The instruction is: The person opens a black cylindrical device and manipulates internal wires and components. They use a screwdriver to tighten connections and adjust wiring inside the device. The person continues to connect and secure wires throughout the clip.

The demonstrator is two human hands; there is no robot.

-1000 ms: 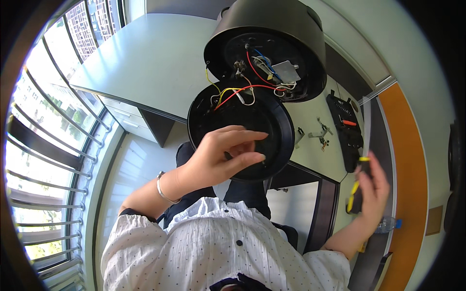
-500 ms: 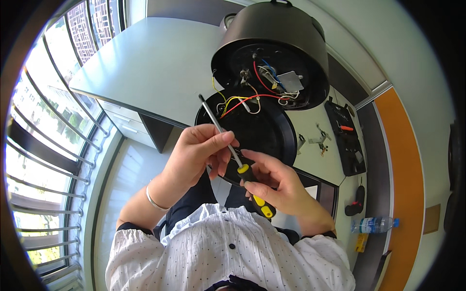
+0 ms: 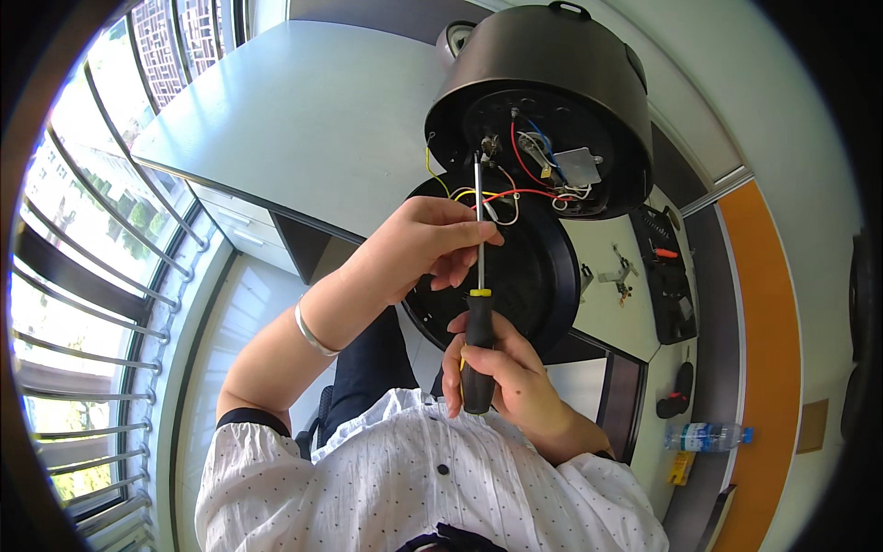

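Observation:
A screwdriver (image 3: pixel 479 320) with a black and yellow handle and a long steel shaft points away from me, nearly straight. My right hand (image 3: pixel 520 373) is wrapped round its handle. Higher up, the fingers of my left hand (image 3: pixel 430 237) pinch the shaft. The dark tip overlaps a small metal fitting (image 3: pixel 489 145) inside the upturned rice cooker (image 3: pixel 543 69); whether they touch, I cannot tell. Red, blue and white wires and a silver metal plate (image 3: pixel 578 167) show in its open underside. Below it lies a round black base cover (image 3: pixel 547 294), partly hidden by my hands.
On the right of the worktop lie small metal parts (image 3: pixel 622 270) and a black tool case (image 3: pixel 676 308) with an orange-handled tool (image 3: pixel 664 253). Nearer are a black and red tool (image 3: pixel 679 391), a water bottle (image 3: pixel 706 437) and a yellow box (image 3: pixel 681 467). Window bars (image 3: pixel 110 345) stand left.
The screwdriver has swung from a leftward slant to nearly straight, and its tip has moved up and right to the cooker's underside. Both hands keep hold of it. The view has shifted slightly.

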